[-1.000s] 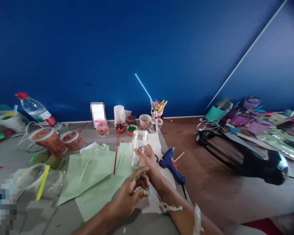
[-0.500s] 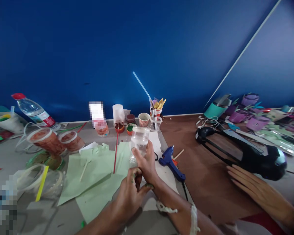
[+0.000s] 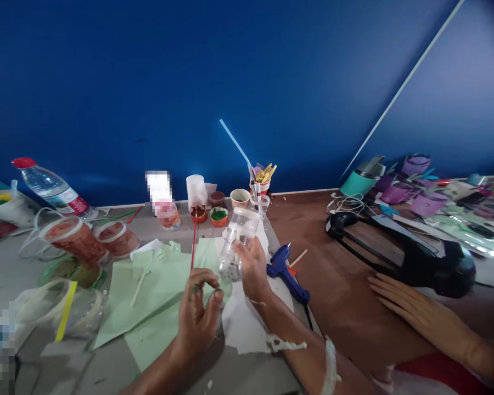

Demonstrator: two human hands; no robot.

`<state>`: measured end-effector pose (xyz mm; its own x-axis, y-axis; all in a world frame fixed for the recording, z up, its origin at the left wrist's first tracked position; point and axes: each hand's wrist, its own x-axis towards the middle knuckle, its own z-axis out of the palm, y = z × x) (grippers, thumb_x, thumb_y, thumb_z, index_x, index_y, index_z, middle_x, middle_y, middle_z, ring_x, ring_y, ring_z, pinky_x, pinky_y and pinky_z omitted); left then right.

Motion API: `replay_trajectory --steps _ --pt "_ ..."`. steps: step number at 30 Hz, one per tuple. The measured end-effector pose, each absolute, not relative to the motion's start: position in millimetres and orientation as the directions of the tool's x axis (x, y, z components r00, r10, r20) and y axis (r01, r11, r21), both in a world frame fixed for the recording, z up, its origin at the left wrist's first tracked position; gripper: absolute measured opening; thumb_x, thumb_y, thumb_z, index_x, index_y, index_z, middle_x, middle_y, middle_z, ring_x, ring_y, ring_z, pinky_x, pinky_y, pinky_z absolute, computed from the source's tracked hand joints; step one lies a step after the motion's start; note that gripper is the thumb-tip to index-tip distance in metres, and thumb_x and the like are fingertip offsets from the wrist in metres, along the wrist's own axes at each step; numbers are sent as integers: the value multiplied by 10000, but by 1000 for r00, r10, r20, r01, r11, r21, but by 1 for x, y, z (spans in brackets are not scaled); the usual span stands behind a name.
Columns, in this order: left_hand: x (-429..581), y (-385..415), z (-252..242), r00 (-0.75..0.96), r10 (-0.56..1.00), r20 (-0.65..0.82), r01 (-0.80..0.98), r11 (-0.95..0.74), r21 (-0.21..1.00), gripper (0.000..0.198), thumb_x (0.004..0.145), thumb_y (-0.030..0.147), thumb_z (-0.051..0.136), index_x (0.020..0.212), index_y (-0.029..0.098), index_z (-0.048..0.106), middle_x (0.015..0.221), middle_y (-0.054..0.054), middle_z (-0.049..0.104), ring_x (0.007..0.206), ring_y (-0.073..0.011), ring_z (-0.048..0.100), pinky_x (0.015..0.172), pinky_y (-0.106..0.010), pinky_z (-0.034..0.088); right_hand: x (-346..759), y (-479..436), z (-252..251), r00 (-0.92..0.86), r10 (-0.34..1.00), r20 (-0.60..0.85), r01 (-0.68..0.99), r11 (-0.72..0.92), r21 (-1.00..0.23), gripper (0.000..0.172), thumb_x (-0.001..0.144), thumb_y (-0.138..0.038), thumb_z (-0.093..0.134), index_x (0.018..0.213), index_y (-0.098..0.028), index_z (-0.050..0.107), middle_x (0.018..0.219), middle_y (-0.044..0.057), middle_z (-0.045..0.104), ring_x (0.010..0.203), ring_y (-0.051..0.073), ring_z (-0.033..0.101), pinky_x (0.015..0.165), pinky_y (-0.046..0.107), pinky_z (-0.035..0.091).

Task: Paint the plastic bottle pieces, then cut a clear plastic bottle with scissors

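Observation:
A clear plastic container [image 3: 230, 258], narrowed at its middle, leans to the right in the grip of my right hand [image 3: 255, 269]. To its lower left is my left hand [image 3: 200, 307], with thumb and forefinger curled together and green stains on the skin. A faint, see-through greenish piece [image 3: 225, 293] shows at those fingertips; its shape is hard to make out. White paper [image 3: 247, 323] lies beneath the container. Pale green sheets [image 3: 148, 291] spread out to the left, with a small pale stick [image 3: 140, 288] on them.
A blue glue gun [image 3: 288, 274] lies right of my right hand. Another person's hand [image 3: 415, 307] rests near a black device [image 3: 448, 266]. Paint cups [image 3: 219, 216], a cup of utensils [image 3: 260, 187] and a red-capped bottle [image 3: 53, 189] stand at the back. Reddish-brown cups [image 3: 72, 238] are at left.
My left hand has moved left, away from my right wrist. The container has tilted further right as my right hand turned. The view has shifted slightly.

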<state>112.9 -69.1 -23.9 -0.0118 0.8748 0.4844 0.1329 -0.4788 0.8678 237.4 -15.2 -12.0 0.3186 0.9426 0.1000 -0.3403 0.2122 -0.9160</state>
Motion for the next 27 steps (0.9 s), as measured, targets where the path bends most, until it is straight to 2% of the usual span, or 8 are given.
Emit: replay_trajectory --steps 4,8,11,15,19,21,23,27 --pt "100 -50 -19 -86 917 390 121 -379 917 349 818 416 616 1088 201 566 1119 -101 555 1089 -244 533 940 -363 410 233 -17 -15 174 984 44 -358 105 -928 254 815 -403 616 915 -180 546 781 -5 588 672 138 535 628 262 453" --pt "97 -35 -15 21 994 108 -86 -106 991 492 739 516 671 1105 197 589 1119 -104 636 1033 -260 598 896 -366 458 228 -25 -8 -37 971 237 -206 225 -952 374 839 -399 599 1146 -193 540 987 43 636 865 184 585 785 300 480" --pt "97 -30 -12 76 995 60 -167 -46 985 481 659 425 767 1050 184 624 1078 -98 676 1027 -270 615 907 -369 460 229 -28 -4 -88 920 382 -34 380 -924 404 911 -450 479 1234 -214 535 1106 69 619 1036 211 555 925 334 442" --pt "88 -24 -9 25 1000 -2 -238 8 971 429 658 366 780 1011 162 647 975 -82 709 874 -222 659 773 -304 497 236 -23 -9 11 912 409 163 402 -901 426 970 -424 330 1248 -213 573 1145 93 591 1108 223 523 974 359 410" --pt "72 -17 -6 -81 995 -65 -386 28 922 385 677 388 767 961 154 652 842 -55 717 709 -176 656 604 -243 490 249 -13 -13 216 933 286 286 220 -933 431 926 -368 402 1266 -137 534 1114 124 599 873 196 600 796 331 486" --pt "67 -14 -6 -133 989 -66 -463 -3 886 357 680 398 765 924 162 655 850 -40 719 716 -167 659 630 -245 508 257 -11 -8 192 928 319 465 200 -863 373 893 -306 450 1193 -125 576 1065 124 633 911 214 600 833 340 463" --pt "65 -13 -6 -146 987 -70 -506 -13 863 368 690 430 754 926 163 659 892 -46 723 781 -177 671 683 -256 525 264 -12 0 94 948 304 702 153 -695 344 856 -283 507 1150 -138 609 1041 128 663 993 260 591 897 388 414" --pt "71 -17 -4 -116 992 -51 -464 -9 886 454 679 463 752 994 148 662 878 -75 726 824 -218 682 699 -285 534 268 -22 13 -32 997 70 934 54 -352 368 814 -349 559 1074 -105 650 1028 182 675 992 340 602 869 448 385"
